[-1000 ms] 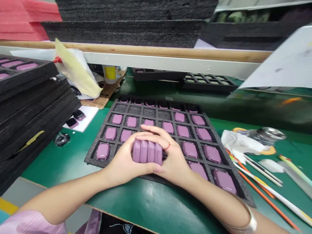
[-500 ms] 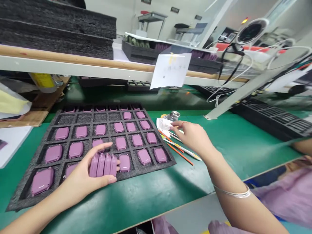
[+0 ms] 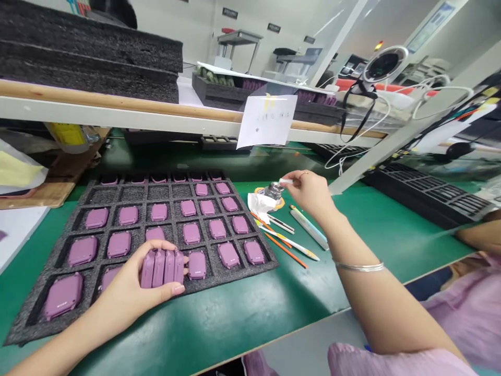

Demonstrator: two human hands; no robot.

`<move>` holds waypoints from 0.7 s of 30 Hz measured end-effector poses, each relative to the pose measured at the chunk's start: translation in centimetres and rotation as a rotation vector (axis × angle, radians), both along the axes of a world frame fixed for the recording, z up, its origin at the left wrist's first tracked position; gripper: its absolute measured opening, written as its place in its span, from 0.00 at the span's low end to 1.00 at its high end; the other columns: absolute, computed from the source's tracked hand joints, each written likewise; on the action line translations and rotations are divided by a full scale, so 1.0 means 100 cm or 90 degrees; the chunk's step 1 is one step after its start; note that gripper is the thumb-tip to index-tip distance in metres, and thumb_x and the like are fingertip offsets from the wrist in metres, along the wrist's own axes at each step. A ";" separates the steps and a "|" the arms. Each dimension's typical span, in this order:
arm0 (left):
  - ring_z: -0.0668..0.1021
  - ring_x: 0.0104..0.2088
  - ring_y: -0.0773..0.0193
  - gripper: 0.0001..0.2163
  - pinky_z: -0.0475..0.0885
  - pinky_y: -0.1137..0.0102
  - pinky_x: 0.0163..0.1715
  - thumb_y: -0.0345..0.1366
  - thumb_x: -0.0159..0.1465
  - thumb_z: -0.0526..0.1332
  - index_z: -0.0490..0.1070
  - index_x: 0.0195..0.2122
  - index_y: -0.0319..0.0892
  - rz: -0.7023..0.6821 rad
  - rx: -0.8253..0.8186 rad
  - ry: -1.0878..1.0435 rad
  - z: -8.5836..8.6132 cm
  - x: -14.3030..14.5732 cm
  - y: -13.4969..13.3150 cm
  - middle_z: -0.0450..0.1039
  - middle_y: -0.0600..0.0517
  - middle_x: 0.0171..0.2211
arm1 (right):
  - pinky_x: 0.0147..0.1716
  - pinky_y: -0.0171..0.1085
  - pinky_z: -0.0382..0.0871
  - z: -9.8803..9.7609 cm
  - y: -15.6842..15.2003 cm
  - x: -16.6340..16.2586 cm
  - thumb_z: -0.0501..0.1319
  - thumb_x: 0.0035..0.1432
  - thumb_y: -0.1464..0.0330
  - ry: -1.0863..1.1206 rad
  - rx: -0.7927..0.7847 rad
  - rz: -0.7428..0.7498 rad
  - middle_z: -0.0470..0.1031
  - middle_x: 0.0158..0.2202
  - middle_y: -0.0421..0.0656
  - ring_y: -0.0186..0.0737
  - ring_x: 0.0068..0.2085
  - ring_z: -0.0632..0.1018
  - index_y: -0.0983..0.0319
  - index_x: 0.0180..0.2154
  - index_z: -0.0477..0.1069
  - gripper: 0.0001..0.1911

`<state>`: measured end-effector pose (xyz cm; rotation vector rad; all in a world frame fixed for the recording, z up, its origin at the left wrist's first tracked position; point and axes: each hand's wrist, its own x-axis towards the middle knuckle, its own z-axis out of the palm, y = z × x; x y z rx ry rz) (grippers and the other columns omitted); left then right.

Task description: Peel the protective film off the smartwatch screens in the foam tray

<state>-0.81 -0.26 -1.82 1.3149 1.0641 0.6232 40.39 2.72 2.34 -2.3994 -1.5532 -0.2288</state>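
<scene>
My left hand [image 3: 156,282] is closed around a row of several purple watch cases [image 3: 162,267], standing side by side on edge. It hovers over the front of a black foam tray [image 3: 250,265] whose compartments hold more purple watch cases [image 3: 196,264]. My right hand [image 3: 309,190] pinches a small white piece of tissue [image 3: 287,181] between thumb and fingers. That piece is at the top of a small metal-topped dispenser bottle [image 3: 274,191]; whether they touch is hard to tell. A crumpled white tissue [image 3: 260,203] lies in front of the bottle.
Orange sticks [image 3: 291,251], a white pen-like tool [image 3: 301,245] and a flat clear-sleeved tool [image 3: 309,227] lie right of the tray. A shelf [image 3: 117,116] with a hanging paper [image 3: 266,121] crosses behind. Another person's arm [image 3: 479,234] is at right.
My right hand has moved from the crumpled tissue to the metal-topped bottle, with a small white piece now visible in its fingers. My left hand still holds the watch cases.
</scene>
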 end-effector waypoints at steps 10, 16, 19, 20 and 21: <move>0.81 0.45 0.51 0.28 0.74 0.54 0.50 0.42 0.48 0.76 0.67 0.47 0.46 -0.067 -0.008 -0.024 0.002 -0.004 0.000 0.78 0.47 0.43 | 0.39 0.45 0.73 0.031 0.007 -0.080 0.66 0.61 0.65 0.076 0.001 0.147 0.79 0.29 0.49 0.49 0.36 0.82 0.68 0.38 0.78 0.11; 0.79 0.45 0.54 0.27 0.72 0.57 0.50 0.41 0.49 0.76 0.67 0.47 0.46 -0.065 0.029 -0.019 0.003 -0.003 -0.001 0.76 0.51 0.43 | 0.39 0.39 0.76 0.016 -0.053 -0.195 0.58 0.68 0.69 0.143 0.128 0.714 0.79 0.39 0.45 0.40 0.38 0.79 0.60 0.40 0.76 0.08; 0.77 0.45 0.56 0.25 0.71 0.60 0.49 0.42 0.50 0.74 0.67 0.47 0.46 -0.062 0.049 0.018 0.005 -0.002 -0.002 0.74 0.51 0.44 | 0.32 0.40 0.74 0.003 -0.062 -0.216 0.56 0.67 0.74 0.065 0.103 0.763 0.77 0.35 0.45 0.41 0.33 0.76 0.63 0.38 0.75 0.09; 0.76 0.46 0.56 0.25 0.71 0.60 0.49 0.42 0.51 0.74 0.66 0.47 0.46 -0.057 0.046 0.030 0.006 -0.001 -0.002 0.74 0.51 0.44 | 0.31 0.41 0.74 -0.001 -0.061 -0.218 0.56 0.67 0.75 0.065 0.100 0.760 0.76 0.34 0.46 0.42 0.33 0.75 0.64 0.37 0.75 0.09; 0.76 0.45 0.56 0.24 0.71 0.60 0.49 0.42 0.51 0.73 0.66 0.46 0.45 -0.051 0.040 0.040 0.006 0.000 -0.002 0.74 0.51 0.44 | 0.31 0.41 0.74 -0.006 -0.059 -0.218 0.56 0.66 0.76 0.074 0.113 0.756 0.76 0.34 0.46 0.42 0.33 0.75 0.65 0.37 0.75 0.09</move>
